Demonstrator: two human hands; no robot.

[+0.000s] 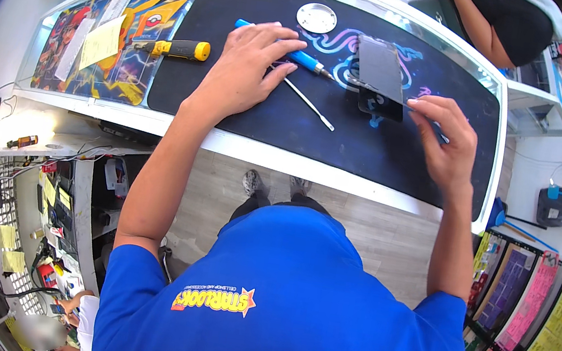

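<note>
My left hand (248, 62) reaches over a blue pen-shaped screwdriver (305, 60), its index finger and thumb on either side of the barrel. The screwdriver's metal tip points toward a black smartphone (380, 70). From under the left thumb a thin white stick (313, 108) with a flattened end extends across the dark mat (228, 140). My right hand (446, 138) pinches at the phone's near right corner; its lower fingers are partly hidden. The phone looks tilted, with a glossy dark strip along its near end.
A round metal dish (317, 18) lies at the mat's far side. A yellow-and-black screwdriver (180, 49) rests across the mat's left edge, beside a colourful cartoon mat (107, 48) with paper notes. White edging (310, 174) borders the counter. Another person's arm (481, 24) shows beyond it.
</note>
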